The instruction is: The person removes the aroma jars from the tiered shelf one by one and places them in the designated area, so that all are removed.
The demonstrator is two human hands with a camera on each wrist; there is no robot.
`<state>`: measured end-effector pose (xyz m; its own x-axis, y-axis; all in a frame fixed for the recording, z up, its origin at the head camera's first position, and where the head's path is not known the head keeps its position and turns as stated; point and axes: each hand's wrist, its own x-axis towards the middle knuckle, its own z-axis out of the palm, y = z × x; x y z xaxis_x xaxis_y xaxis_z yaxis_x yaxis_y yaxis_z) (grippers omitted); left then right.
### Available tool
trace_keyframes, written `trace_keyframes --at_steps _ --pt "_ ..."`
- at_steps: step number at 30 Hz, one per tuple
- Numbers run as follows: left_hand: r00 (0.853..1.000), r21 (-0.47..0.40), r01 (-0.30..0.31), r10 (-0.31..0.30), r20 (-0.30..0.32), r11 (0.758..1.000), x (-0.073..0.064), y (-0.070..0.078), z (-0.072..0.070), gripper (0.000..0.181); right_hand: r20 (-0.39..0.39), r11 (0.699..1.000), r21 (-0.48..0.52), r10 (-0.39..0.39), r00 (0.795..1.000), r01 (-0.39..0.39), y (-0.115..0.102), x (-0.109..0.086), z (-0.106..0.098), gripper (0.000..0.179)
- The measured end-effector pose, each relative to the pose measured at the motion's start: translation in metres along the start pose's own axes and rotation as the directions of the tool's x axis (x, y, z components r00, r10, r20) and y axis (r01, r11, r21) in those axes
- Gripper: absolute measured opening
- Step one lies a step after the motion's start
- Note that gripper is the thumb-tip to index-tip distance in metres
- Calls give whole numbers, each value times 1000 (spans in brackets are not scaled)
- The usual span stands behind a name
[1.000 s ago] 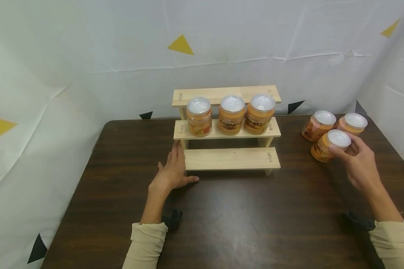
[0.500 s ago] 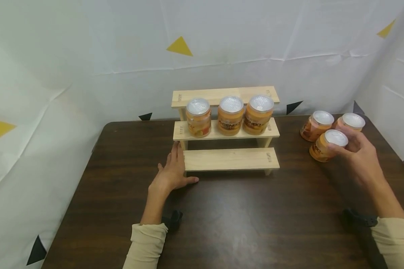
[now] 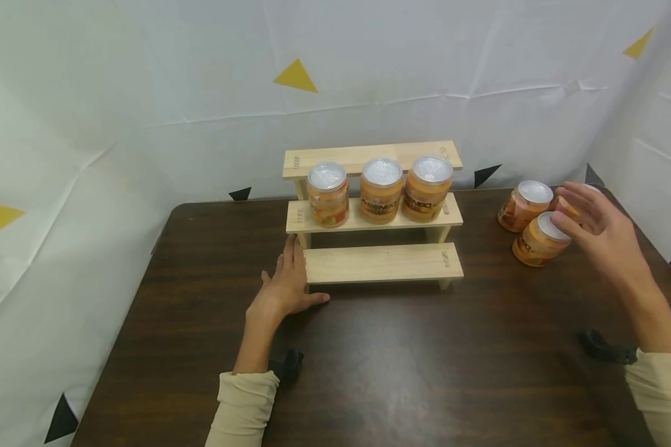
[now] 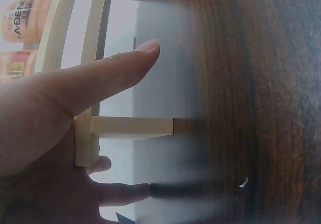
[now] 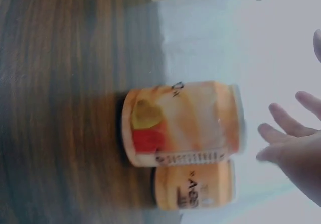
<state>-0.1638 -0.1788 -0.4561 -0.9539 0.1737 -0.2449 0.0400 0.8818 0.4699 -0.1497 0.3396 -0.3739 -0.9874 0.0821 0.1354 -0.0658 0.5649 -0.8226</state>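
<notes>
Watched from my station, taking the stepped wooden rack (image 3: pixel 380 264) as landmark. The right hand (image 3: pixel 606 230) hung well to the right of the rack, fingers bent a little and spread, thumb apart from them, pinching nothing. The front can (image 3: pixel 537 243) stood upright on the dark table (image 3: pixel 397 360), right of the rack, below and to the rack side of those fingers. From overhead I saw the thumb tip overlap its silver lid and could have taken that for contact.

Two more cans stood on the table right of the rack: the back can (image 3: pixel 516 214), upright and nearer the rack, and the far can (image 3: pixel 563 208), farther from it and mostly covered by the hand in my head view. Three shelved cans (image 3: pixel 381 202) stood in a row on the rack's middle step.

The left hand (image 3: pixel 282 292) lay at the left end of the rack's lowest step, fingers extended and slightly parted, thumb stuck out in front of the step. I could not tell how firmly it pressed.

The right wrist view settled what the head view left doubtful: a gap between the can lid and the fingertips. It was blurred, but showed a fruit picture (image 5: pixel 147 128) on the nearer can. The left wrist view gave me the rack's front leg (image 4: pixel 131 126), fingers past the step's end, and a white speck (image 4: pixel 244 183) on the tabletop before the rack, which I could not make out from overhead.
</notes>
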Motion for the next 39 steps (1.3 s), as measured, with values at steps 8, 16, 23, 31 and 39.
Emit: trace_keyframes --at_steps 8,16,23,31,39 --pt "1000 4 11 -11 9 1000 -3 2 -5 145 264 921 387 -168 950 56 -27 11 16 62" --pt "1000 10 -2 3 -11 1000 3 -2 1 147 365 857 506 -318 875 100 -63 19 51 65" --pt "1000 6 -9 9 -4 1000 4 -3 3 146 371 837 543 -314 874 70 -77 29 69 65" --pt "1000 -4 0 0 21 1000 -12 14 -10 141 398 910 412 -213 893 33 -92 41 82 66" --pt "1000 16 2 -2 24 1000 -20 23 -19 139 383 934 358 -145 912 -2 -103 50 87 63"
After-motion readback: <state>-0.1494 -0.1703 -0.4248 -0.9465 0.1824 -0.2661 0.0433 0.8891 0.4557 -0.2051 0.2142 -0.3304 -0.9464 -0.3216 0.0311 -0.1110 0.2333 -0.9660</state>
